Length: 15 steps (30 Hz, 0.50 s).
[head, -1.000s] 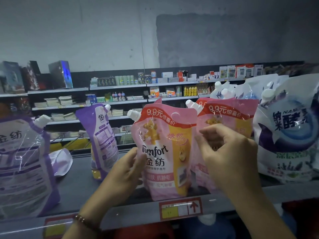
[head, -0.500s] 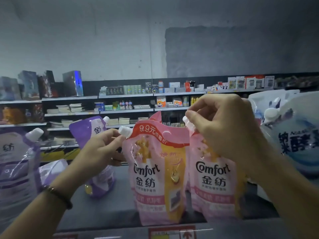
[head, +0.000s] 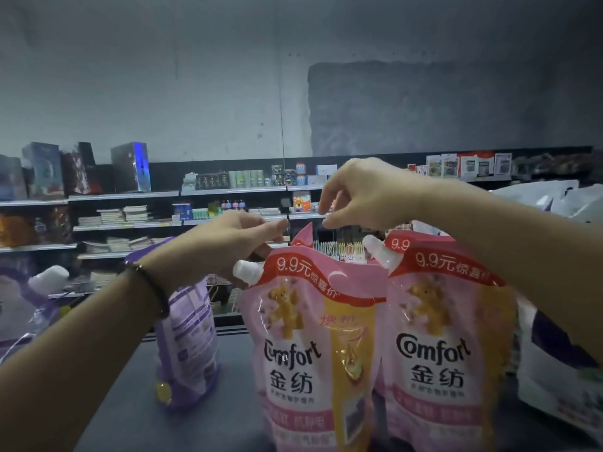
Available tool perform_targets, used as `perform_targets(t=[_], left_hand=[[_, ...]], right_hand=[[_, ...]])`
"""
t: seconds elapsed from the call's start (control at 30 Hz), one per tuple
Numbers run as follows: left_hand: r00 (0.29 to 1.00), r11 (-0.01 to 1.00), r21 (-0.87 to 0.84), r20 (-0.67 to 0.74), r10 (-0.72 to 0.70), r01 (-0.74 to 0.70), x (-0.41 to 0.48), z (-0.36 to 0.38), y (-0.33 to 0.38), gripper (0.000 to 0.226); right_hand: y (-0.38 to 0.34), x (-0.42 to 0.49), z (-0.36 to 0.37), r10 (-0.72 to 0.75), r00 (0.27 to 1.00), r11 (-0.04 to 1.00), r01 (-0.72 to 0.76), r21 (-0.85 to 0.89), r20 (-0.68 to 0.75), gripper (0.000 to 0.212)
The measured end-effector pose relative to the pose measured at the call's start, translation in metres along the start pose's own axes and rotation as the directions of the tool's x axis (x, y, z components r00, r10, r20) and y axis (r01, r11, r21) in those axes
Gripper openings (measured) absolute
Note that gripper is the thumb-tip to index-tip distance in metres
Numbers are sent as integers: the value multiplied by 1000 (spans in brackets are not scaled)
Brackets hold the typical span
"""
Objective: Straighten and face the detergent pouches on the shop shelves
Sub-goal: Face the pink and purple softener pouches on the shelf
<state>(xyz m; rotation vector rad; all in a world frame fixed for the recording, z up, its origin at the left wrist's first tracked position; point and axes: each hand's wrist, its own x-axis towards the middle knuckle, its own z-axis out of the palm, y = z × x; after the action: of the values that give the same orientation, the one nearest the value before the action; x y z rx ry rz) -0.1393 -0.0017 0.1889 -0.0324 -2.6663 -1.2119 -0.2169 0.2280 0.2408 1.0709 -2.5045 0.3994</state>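
Both hands have let go of the spout caps [head: 245,271] and lifted. I see my left hand [head: 235,243] and right hand [head: 362,194] loose-fingered, holding nothing, mid-frame above the left pink pouch [head: 306,353] and right pink pouch [head: 437,353], upright, touching, labels forward, lower right on the shelf [head: 130,402].

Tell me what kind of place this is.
Most likely a small general shop: pink Comfort pouches with printed 9.9 yuan price banners stand on a display shelf, and wall shelves behind carry boxed goods and what look like stacked notebooks.
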Motion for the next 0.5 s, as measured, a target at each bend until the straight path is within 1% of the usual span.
perform_targets(t=[0.17,0.23,0.33,0.43,0.5], left_hand=[[978,967,229,143,-149,114,13,-2,32,60],[975,944,305,140,-174,124,21,-2,38,66],[976,909,400,125,-180,116,28,0,45,64],[981,868,487,96,-166,99,32,2,49,62],[985,835,545,85,-150,80,34,5,49,56]], right_hand=[[5,38,9,-36,993,998,42,-57,111,34],[6,46,14,-72,988,994,82,-68,138,40],[8,56,21,-106,974,985,131,-115,200,46],[13,68,27,-105,940,974,163,-157,325,53],[17,74,31,-102,916,962,191,-197,388,52]])
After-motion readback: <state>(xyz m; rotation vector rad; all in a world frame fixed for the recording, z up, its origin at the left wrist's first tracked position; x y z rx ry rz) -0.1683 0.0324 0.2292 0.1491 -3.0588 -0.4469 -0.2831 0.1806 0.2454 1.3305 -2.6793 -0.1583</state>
